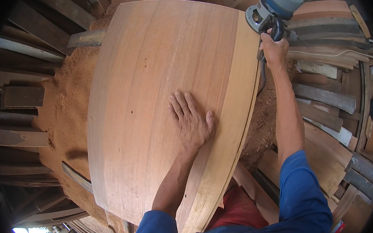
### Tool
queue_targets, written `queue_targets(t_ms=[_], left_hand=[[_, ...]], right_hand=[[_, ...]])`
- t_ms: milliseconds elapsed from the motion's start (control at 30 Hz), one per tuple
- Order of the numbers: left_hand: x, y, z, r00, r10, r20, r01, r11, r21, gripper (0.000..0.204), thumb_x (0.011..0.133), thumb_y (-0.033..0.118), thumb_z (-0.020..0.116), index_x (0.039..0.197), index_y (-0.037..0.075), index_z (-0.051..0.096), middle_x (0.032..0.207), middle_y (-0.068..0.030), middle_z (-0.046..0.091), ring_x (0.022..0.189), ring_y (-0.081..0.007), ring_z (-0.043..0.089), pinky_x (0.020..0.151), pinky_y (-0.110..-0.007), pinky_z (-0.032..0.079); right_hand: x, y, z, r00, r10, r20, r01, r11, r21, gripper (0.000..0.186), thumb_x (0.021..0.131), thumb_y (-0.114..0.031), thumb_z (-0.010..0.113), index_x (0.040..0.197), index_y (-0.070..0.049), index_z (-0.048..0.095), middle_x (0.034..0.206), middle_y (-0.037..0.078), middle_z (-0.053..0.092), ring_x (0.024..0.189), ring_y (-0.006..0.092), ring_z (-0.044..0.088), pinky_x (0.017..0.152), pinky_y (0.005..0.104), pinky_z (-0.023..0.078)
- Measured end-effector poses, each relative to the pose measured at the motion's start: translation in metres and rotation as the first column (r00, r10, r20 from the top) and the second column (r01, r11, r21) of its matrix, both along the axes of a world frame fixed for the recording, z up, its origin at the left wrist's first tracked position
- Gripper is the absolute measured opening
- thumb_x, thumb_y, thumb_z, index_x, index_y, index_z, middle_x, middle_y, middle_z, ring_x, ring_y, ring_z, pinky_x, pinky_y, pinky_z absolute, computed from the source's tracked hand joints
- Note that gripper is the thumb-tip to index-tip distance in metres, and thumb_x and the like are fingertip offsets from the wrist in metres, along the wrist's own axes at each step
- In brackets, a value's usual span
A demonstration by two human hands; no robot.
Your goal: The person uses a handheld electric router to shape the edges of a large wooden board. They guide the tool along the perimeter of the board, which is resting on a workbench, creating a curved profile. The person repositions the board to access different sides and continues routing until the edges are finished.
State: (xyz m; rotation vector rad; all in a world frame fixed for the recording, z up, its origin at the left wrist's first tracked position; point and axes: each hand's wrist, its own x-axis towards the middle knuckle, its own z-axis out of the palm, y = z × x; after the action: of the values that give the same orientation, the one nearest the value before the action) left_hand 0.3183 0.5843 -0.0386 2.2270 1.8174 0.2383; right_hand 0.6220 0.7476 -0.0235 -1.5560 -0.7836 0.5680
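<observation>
Blue sleeves (301,195) reach over a glued wooden panel (150,97).
Left hand (192,121) lies flat on it, fingers spread, gripping nothing; right hand (274,49) is wrapped round the handle of a blue-grey router (274,5) at the panel's far right edge, sawdust (65,108) heaped around.

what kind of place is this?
Likely a woodworking shop: a glued-up wooden panel, sawdust heaps, stacked planks, and the right hand gripping an electric router at the panel's edge.
</observation>
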Motion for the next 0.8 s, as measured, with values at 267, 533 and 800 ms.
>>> queue_targets(t_ms=[267, 533, 800], left_hand=[[-0.001, 0.002, 0.000, 0.999, -0.022, -0.031, 0.023, 0.999, 0.028, 0.091, 0.098, 0.051, 0.043, 0.155, -0.014, 0.017, 0.162, -0.0385, 0.012, 0.154, -0.0521, 0.004, 0.124, -0.060, 0.003], [0.000, 0.004, 0.003, 0.996, -0.030, -0.085, 0.031, 0.999, 0.017, 0.089, 0.098, 0.051, 0.043, 0.155, -0.012, 0.017, 0.162, -0.0384, 0.013, 0.153, -0.0531, 0.005, 0.124, -0.062, 0.005], [-0.002, 0.002, 0.001, 0.998, -0.046, -0.048, 0.050, 0.995, 0.086, 0.090, 0.096, 0.048, 0.048, 0.154, -0.014, 0.020, 0.161, -0.0390, 0.015, 0.152, -0.0549, 0.007, 0.123, -0.062, 0.006]], right_hand=[[0.039, 0.037, 0.009, 0.998, 0.031, -0.061, -0.026, 0.995, 0.093, 0.014, 0.087, -0.005, 0.069, 0.098, 0.000, 0.063, 0.071, 0.005, 0.062, 0.054, 0.0140, 0.059, 0.052, 0.0305, 0.049], [0.090, -0.016, 0.064, 0.935, 0.010, -0.355, 0.074, 0.972, 0.222, 0.022, 0.091, -0.003, 0.065, 0.112, 0.002, 0.059, 0.072, 0.003, 0.056, 0.058, 0.0122, 0.054, 0.055, 0.0305, 0.048], [0.098, -0.179, 0.039, 0.710, -0.160, -0.686, 0.274, 0.960, 0.059, 0.020, 0.093, -0.013, 0.069, 0.110, -0.007, 0.060, 0.074, 0.001, 0.053, 0.062, 0.0129, 0.054, 0.057, 0.0332, 0.051]])
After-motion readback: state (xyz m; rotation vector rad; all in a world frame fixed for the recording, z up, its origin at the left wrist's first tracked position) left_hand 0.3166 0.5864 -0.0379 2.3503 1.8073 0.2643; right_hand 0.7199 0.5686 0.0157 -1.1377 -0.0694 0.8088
